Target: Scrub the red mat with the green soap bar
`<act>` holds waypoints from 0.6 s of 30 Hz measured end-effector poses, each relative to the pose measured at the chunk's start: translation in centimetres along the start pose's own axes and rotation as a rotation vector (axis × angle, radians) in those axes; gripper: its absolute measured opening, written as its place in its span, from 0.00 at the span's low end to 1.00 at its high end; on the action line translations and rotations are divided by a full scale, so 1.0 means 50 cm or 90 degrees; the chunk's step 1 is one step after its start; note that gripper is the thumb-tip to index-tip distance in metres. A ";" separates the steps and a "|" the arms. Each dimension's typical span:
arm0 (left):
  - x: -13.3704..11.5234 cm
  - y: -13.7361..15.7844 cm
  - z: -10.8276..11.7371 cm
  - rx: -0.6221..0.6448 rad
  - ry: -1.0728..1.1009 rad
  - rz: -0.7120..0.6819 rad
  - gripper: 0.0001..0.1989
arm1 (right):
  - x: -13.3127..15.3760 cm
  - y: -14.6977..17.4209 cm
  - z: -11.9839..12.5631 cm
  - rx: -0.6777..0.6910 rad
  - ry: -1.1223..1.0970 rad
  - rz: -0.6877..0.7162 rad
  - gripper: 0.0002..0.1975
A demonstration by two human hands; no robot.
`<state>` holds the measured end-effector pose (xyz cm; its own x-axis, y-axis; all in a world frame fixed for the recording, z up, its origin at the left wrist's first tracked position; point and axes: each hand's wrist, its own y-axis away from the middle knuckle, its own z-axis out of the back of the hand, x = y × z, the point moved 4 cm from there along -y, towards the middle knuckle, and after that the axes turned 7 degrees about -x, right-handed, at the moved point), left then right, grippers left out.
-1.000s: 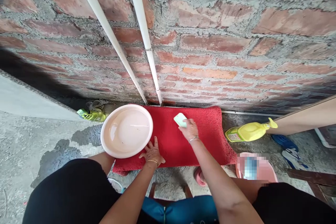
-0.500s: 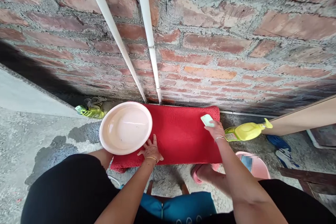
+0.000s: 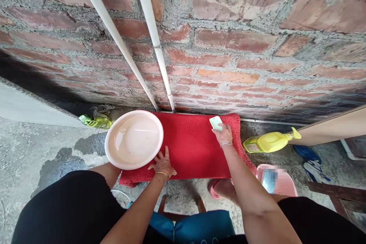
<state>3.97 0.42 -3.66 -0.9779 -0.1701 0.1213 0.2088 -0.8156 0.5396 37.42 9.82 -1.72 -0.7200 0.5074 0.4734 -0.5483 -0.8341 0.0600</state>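
Note:
A red rug (image 3: 188,141) with a shaggy border lies spread in front of me over a raised support. My right hand (image 3: 223,134) grips a flat, pale mint-green block (image 3: 216,123) with rounded corners on the right part of the rug. Its underside is hidden, so I cannot tell whether it is a brush or a soap bar. My left hand (image 3: 162,164) lies with fingers spread on the rug's near edge, holding nothing. Just left of those fingers, a pale pink basin (image 3: 134,162) sits on the rug's left end. Clear liquid appears to be in it.
A yellow pump bottle (image 3: 268,143) lies at right, above a pink tub (image 3: 286,183). Another yellow-green bottle (image 3: 100,122) is left of the basin. Behind rise a brick wall (image 3: 228,42) and two white pipes (image 3: 151,23). Blue-and-white shoes (image 3: 313,167) lie far right.
My right hand has slid left across the rug with the mint-green block. More of the rug's right border now shows. My left hand stays in place beside the basin.

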 end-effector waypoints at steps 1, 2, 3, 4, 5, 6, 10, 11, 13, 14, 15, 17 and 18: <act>0.000 -0.001 -0.001 0.004 -0.002 0.002 0.69 | 0.017 -0.008 -0.009 0.005 0.008 0.023 0.23; 0.000 -0.002 -0.002 0.007 -0.003 0.004 0.70 | 0.032 -0.017 -0.015 0.008 0.017 0.044 0.23; 0.000 -0.003 -0.003 0.009 -0.005 0.004 0.70 | 0.043 -0.026 -0.019 0.010 0.028 0.060 0.23; 0.000 -0.003 -0.004 0.011 -0.007 0.005 0.70 | 0.050 -0.036 -0.021 0.013 0.040 0.071 0.23; 0.000 -0.004 -0.005 0.013 -0.009 0.006 0.70 | 0.051 -0.045 -0.021 0.019 0.050 0.073 0.23; 0.001 -0.005 -0.006 0.014 -0.010 0.006 0.70 | 0.048 -0.054 -0.018 0.026 0.057 0.068 0.23; 0.001 -0.007 -0.008 0.017 -0.007 0.004 0.70 | -0.009 -0.077 0.024 0.039 0.064 0.015 0.25; 0.002 -0.007 -0.008 0.015 -0.006 0.003 0.70 | -0.030 -0.079 0.042 0.030 0.071 -0.007 0.25; 0.003 -0.008 -0.010 0.009 -0.005 0.004 0.70 | -0.076 -0.078 0.080 0.001 0.099 -0.075 0.25; 0.003 -0.008 -0.010 0.004 -0.004 0.004 0.70 | -0.097 -0.075 0.098 -0.018 0.119 -0.113 0.25; 0.003 -0.009 -0.011 0.000 -0.004 0.004 0.70 | -0.115 -0.071 0.115 -0.036 0.137 -0.146 0.25; 0.004 -0.008 -0.011 -0.008 -0.002 0.003 0.70 | -0.134 -0.065 0.137 -0.060 0.157 -0.174 0.26; 0.003 -0.008 -0.011 -0.012 0.000 0.002 0.70 | -0.135 -0.063 0.141 -0.064 0.157 -0.169 0.26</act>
<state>3.71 0.42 -4.29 -0.9774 -0.1716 0.1232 0.2109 -0.8254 0.5237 47.00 7.47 1.09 -0.6208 0.7505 0.2267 -0.7601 -0.6470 0.0603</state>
